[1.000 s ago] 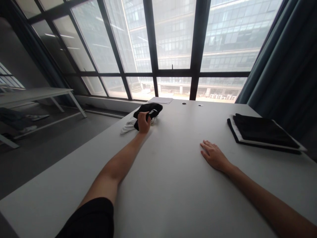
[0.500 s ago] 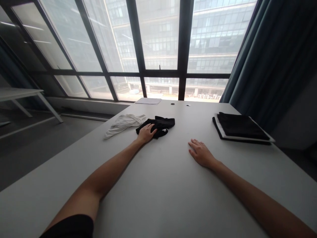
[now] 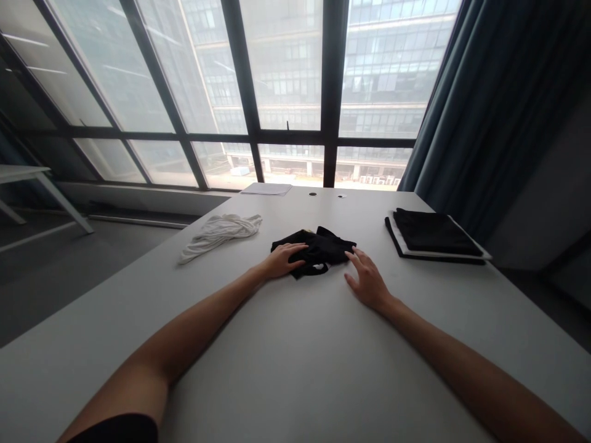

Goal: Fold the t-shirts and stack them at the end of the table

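A crumpled black garment (image 3: 325,248) lies on the white table (image 3: 286,344), its exact kind hard to tell in the folds. My left hand (image 3: 282,259) is on its left part, with cloth between the fingers and the thumb. At the garment's right end is my right hand (image 3: 367,280), fingers apart, the fingertips at or just touching the cloth's edge. To the left lies a loosely bunched white garment (image 3: 224,234), apart from both hands.
On the right stands a stack of folded black and white cloth (image 3: 436,234). A flat white sheet or pad (image 3: 266,189) lies at the far edge, near a dark round hole (image 3: 313,194). Windows and a blue curtain (image 3: 455,111) rise behind. Another table (image 3: 28,174) stands left.
The black garment has been drawn right and nearer by my left hand, away from the white one. My right hand has come to its right end. The view has turned slightly right.
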`<act>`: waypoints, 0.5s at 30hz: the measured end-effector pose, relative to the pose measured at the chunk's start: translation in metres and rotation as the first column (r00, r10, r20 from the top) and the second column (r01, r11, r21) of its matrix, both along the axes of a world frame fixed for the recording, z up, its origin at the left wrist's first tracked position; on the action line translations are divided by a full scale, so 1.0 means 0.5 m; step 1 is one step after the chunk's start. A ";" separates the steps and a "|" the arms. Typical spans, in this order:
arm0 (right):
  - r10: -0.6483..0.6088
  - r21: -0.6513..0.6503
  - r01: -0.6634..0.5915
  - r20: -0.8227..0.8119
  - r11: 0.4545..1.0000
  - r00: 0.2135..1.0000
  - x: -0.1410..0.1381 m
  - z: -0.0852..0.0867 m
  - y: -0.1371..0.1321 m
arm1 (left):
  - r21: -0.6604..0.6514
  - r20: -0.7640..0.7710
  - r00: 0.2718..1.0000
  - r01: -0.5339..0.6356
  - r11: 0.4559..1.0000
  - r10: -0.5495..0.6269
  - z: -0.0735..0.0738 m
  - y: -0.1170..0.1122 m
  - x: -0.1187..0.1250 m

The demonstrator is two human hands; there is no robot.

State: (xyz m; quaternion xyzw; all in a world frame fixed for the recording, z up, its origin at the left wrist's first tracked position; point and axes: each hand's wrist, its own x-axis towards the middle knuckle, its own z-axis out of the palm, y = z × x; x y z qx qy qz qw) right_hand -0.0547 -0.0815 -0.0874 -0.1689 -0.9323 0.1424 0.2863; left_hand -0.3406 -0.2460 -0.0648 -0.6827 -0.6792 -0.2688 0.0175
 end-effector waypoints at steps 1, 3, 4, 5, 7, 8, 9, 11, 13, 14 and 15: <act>-0.003 0.017 0.004 -0.034 1.000 0.999 -0.001 0.001 0.000 | -0.005 0.011 0.998 0.061 0.998 -0.061 0.004 0.000 0.009; -0.004 0.032 0.005 -0.032 0.999 0.999 -0.002 0.001 0.001 | -0.020 0.043 0.984 0.176 0.984 -0.175 0.012 -0.003 0.023; -0.004 0.032 0.005 -0.013 0.999 1.000 -0.002 0.000 0.001 | -0.022 0.064 0.974 0.221 0.975 -0.219 0.016 -0.005 0.027; -0.005 0.030 0.005 0.009 1.000 1.000 -0.002 -0.001 0.001 | -0.023 0.083 0.964 0.255 0.967 -0.252 0.019 -0.007 0.029; -0.006 0.015 0.005 0.042 1.000 0.999 -0.002 -0.002 0.000 | -0.020 0.108 0.952 0.290 0.957 -0.286 0.022 -0.010 0.029; -0.008 0.007 0.007 0.052 1.000 0.999 -0.002 -0.003 0.000 | -0.019 0.113 0.950 0.294 0.956 -0.290 0.022 -0.010 0.029; -0.010 -0.001 0.010 0.059 1.000 0.998 -0.002 -0.003 0.001 | -0.019 0.113 0.951 0.291 0.956 -0.288 0.020 -0.010 0.027; -0.015 -0.013 0.016 0.070 1.000 0.997 -0.002 -0.002 0.002 | -0.013 0.110 0.954 0.282 0.959 -0.279 0.016 -0.008 0.024; -0.017 -0.022 0.018 0.076 1.000 0.997 -0.003 -0.002 0.003 | 0.011 0.117 0.954 0.277 0.961 -0.276 0.010 -0.005 0.022; -0.017 -0.027 0.019 0.077 0.999 0.997 -0.004 -0.002 0.004 | 0.026 0.124 0.953 0.275 0.961 -0.276 0.009 -0.004 0.021; -0.017 -0.033 0.020 0.076 0.999 0.997 -0.004 -0.002 0.005 | 0.040 0.131 0.952 0.272 0.961 -0.275 0.008 -0.003 0.021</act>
